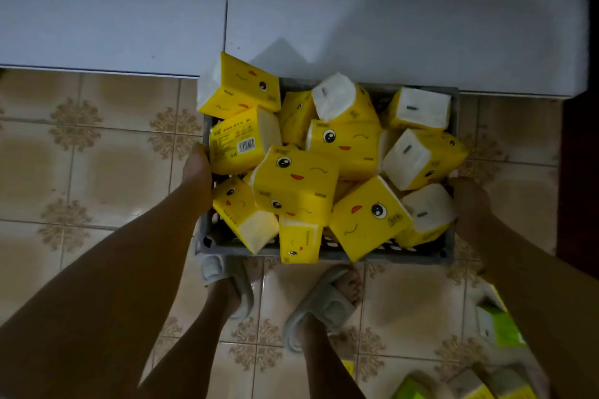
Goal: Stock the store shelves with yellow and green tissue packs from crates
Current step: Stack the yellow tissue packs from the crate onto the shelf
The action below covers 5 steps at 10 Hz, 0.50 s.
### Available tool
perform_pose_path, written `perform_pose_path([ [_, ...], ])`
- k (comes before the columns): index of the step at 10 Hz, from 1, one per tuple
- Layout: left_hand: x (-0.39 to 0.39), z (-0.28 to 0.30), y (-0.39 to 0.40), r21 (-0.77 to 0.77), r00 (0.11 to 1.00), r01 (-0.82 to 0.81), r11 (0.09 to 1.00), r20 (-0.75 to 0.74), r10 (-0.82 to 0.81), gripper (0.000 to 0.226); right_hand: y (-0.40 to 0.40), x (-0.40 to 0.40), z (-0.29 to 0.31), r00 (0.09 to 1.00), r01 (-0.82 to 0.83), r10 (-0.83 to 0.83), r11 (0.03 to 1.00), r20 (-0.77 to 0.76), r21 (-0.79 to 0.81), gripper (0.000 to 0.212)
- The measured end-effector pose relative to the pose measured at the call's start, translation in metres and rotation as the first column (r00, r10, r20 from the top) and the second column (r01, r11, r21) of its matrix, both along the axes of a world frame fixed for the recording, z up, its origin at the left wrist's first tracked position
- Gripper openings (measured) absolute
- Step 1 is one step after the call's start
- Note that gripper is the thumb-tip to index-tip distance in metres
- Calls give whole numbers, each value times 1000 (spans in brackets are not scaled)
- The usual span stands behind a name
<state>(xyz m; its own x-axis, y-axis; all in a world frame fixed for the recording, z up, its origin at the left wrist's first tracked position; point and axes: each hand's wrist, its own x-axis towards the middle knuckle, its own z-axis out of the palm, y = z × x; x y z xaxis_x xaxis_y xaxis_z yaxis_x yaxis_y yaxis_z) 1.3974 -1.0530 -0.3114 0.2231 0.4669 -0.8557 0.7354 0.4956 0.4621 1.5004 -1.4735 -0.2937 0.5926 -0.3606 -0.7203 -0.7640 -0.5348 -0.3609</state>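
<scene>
A grey plastic crate (327, 253) sits on the tiled floor (97, 172), heaped with yellow tissue packs (295, 185) that lie jumbled at all angles, some showing cartoon faces, some their white ends, one its barcode. The pile rises above the rim, and one pack (241, 84) at the far left corner leans out over the edge. The crate's far side lies against the base of a white shelf unit (324, 10) that fills the upper part of the view. The person's left hand (196, 172) is at the crate's left rim, the arm reaching down and forward almost straight, the back of the hand turned outward; its fingers appear to wrap over the rim, though the fingertips are hidden behind the packs, so the grip looks closed on the crate. The right hand (468, 201) is at the crate's right rim, the arm stretched down in the same way, knuckles up and fingers curled over the edge beside a pack showing its white end (424, 207); its grip too looks closed on the rim. Both arms are bare. Just near the crate's near side stand the person's two feet in grey slippers (324, 304), toes pointing toward the crate. At the lower right, on the floor, lie green tissue packs (500, 324), partly blurred, with more packs at the bottom edge.
</scene>
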Motion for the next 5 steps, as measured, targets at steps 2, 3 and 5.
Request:
perform_pose_path([
  [2, 12, -31, 17, 23, 999, 22, 999, 29, -22, 25, 6, 2, -24, 997, -73, 74, 997, 25, -24, 47],
  [3, 12, -36, 21, 3, 995, 100, 995, -13, -100, 27, 12, 4, -13, 998, -56, 56, 998, -19, -29, 38],
  [5, 16, 21, 9, 370, 985, 79, 926, -174, -14, 33, 46, 10, 59, 919, 221, -115, 942, 377, -251, 32],
])
